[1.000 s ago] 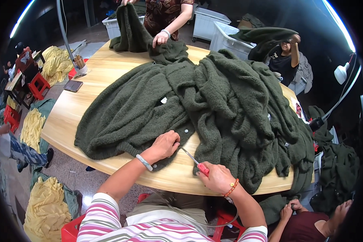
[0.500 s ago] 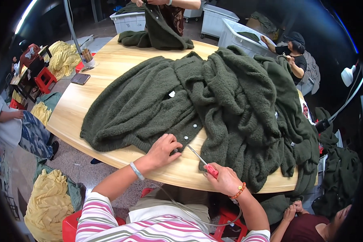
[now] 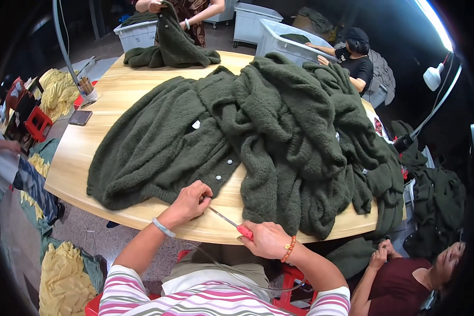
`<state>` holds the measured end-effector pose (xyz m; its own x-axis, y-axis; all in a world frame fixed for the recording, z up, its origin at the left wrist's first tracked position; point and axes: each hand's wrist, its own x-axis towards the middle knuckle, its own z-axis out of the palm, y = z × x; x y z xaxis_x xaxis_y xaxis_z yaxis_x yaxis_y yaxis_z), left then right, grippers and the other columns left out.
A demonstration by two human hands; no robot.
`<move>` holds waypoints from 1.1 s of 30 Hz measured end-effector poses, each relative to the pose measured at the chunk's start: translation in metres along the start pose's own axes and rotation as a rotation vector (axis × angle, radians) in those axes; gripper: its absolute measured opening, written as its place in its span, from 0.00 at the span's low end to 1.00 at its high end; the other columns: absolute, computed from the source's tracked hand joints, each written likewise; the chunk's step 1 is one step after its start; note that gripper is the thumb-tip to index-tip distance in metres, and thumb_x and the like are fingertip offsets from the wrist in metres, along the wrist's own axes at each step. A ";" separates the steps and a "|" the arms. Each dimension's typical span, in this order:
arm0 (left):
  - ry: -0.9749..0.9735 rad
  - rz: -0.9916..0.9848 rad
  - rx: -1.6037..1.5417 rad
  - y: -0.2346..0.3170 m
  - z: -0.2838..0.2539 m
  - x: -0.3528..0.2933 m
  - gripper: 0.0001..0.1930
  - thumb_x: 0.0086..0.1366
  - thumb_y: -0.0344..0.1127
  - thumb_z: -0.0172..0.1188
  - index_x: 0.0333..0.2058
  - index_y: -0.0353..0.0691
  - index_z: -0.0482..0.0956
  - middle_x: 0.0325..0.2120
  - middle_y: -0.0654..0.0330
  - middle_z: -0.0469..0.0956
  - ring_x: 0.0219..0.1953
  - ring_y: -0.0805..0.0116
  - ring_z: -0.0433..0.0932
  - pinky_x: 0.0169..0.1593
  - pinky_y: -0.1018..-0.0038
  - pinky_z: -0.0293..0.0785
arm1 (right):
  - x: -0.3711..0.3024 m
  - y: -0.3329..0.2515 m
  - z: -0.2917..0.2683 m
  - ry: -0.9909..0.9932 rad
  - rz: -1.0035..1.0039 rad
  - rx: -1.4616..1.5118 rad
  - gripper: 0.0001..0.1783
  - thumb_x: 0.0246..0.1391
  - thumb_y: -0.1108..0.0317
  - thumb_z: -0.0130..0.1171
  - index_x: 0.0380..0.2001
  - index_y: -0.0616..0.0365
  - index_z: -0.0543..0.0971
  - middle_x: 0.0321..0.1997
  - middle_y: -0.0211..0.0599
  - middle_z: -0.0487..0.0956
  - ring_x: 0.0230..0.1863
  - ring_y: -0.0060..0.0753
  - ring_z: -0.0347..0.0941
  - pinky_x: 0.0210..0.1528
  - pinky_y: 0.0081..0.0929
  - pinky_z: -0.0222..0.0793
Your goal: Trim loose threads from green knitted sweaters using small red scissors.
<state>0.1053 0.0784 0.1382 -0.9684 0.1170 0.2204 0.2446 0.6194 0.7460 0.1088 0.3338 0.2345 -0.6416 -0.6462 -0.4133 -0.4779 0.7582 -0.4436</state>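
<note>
A dark green sweater lies on the counter, its lower edge pinched in the curled grip of the left hand. The right hand has its grip wrapped around a red-handled tool, tip beside the left hand. A green heap adjoins.

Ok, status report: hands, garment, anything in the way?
Left fingers pinch green garment by its edge. Right fingers grip red-handled tool. Garment heap close at right.

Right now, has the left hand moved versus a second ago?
Yes. Judged against the table, the left hand has shifted nearer the edge by the wearer; two pale buttons now show beyond it, where one did.
</note>
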 end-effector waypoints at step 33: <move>0.059 -0.031 -0.108 0.006 -0.009 -0.047 0.04 0.56 0.27 0.64 0.31 0.35 0.82 0.29 0.57 0.77 0.28 0.66 0.78 0.31 0.74 0.74 | -0.016 -0.007 0.009 -0.039 -0.022 0.015 0.18 0.57 0.53 0.55 0.43 0.54 0.75 0.25 0.51 0.79 0.32 0.59 0.76 0.37 0.48 0.70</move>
<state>0.1525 0.0699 0.1382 -0.9717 0.0518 0.2304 0.2219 0.5347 0.8154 0.1276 0.3376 0.2374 -0.6066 -0.6659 -0.4342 -0.4827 0.7425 -0.4644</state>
